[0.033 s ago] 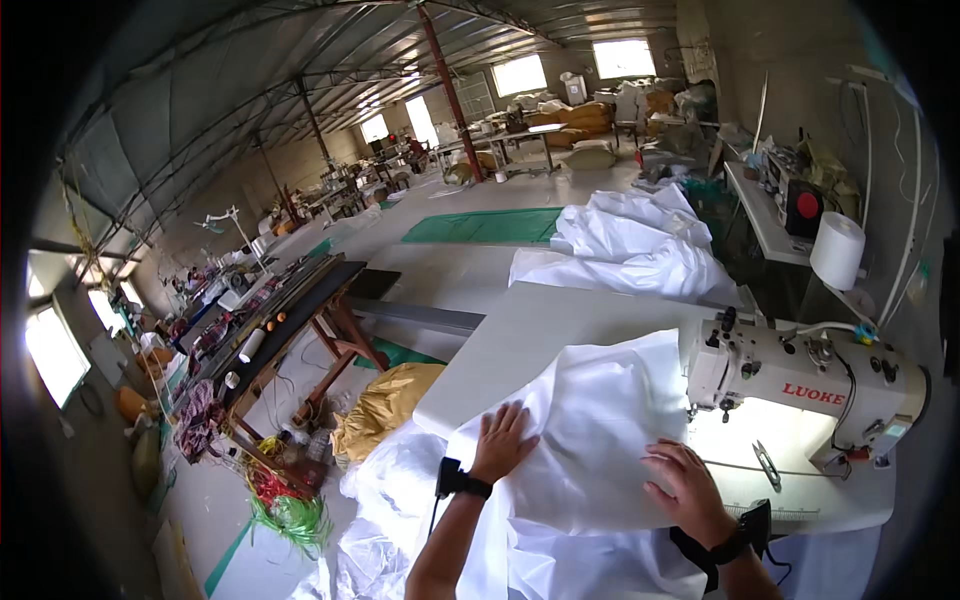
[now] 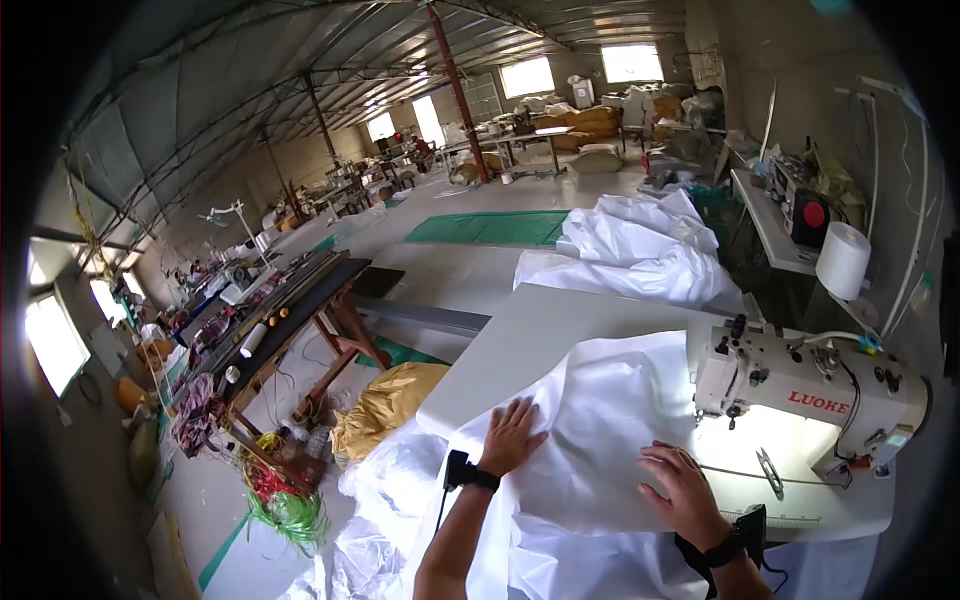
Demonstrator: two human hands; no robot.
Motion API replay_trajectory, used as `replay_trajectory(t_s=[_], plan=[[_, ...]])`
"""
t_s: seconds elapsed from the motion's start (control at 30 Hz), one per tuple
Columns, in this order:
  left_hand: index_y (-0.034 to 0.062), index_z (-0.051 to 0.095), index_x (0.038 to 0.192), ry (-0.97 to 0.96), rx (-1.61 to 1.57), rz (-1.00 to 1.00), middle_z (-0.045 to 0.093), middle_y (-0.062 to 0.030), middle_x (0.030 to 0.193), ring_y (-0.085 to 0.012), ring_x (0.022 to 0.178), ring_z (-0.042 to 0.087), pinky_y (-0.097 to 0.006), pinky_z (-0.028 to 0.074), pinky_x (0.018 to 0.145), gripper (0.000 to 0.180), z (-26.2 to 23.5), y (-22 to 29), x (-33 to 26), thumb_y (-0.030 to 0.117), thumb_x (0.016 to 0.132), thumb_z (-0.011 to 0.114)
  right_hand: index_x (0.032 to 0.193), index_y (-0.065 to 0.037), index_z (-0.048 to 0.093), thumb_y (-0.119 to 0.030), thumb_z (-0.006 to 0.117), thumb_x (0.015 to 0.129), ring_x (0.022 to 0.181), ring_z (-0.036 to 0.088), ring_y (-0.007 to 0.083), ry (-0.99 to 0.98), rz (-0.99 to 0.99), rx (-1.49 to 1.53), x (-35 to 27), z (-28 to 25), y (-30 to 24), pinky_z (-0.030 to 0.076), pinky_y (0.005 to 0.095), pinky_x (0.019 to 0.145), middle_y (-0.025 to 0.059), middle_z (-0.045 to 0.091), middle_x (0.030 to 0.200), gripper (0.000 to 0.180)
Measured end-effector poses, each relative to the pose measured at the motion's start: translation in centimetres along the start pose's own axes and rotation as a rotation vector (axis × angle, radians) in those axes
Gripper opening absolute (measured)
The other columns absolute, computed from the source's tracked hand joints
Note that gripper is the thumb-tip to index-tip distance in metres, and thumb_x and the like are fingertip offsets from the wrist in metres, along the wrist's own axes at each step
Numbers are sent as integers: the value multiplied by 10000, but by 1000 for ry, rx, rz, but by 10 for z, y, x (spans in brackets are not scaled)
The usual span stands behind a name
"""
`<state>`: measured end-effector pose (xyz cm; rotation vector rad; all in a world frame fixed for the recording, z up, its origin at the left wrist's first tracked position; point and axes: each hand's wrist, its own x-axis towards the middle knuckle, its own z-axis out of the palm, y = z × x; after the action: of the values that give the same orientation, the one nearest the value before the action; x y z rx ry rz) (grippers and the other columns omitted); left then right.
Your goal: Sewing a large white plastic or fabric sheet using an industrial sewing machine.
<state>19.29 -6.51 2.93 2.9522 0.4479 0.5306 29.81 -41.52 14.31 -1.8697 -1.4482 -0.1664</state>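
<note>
Both hands lie open and flat on the white fabric (image 2: 600,440) spread over the worktop (image 2: 540,330). The right hand (image 2: 682,492) is nearer the sewing machine (image 2: 800,395), whose needle sits just to its right; the left hand (image 2: 512,436) presses near the worktop's left edge.

White table (image 2: 530,330), white fabric (image 2: 600,420), sewing machine (image 2: 800,395)

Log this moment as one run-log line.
left hand: flat on white fabric | right hand: flat on fabric beside sewing machine | fabric: spread over table, hanging off near edge
</note>
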Motion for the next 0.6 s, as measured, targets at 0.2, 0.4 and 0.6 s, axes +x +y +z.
replay_trajectory(t_s=[0.2,0.4,0.6], plan=[[59,521,1336,52,-623,271,461,-148,1454,-308,1339,437,-455,302,1137,450,-5,27,24,252,936,595,1353,-63,469,-313,655,885,1364,364,340,-115,-5,-144,76,111,25,261,537,1123,134,437,1429,563],[7,573,1187,727,-526,-691,652,-187,1156,-354,1041,641,-409,508,893,269,51,-99,-120,46,922,540,1290,-23,538,-378,673,850,1375,346,353,-305,-41,-389,72,161,47,203,567,1141,170,414,1440,581],[47,567,1307,-502,-1125,-544,608,-140,1298,-266,1189,571,-349,420,1043,361,235,-51,-239,204,1008,440,1077,-8,622,-202,658,819,1117,535,401,-285,-159,-389,68,175,53,374,544,1005,206,602,1148,325]])
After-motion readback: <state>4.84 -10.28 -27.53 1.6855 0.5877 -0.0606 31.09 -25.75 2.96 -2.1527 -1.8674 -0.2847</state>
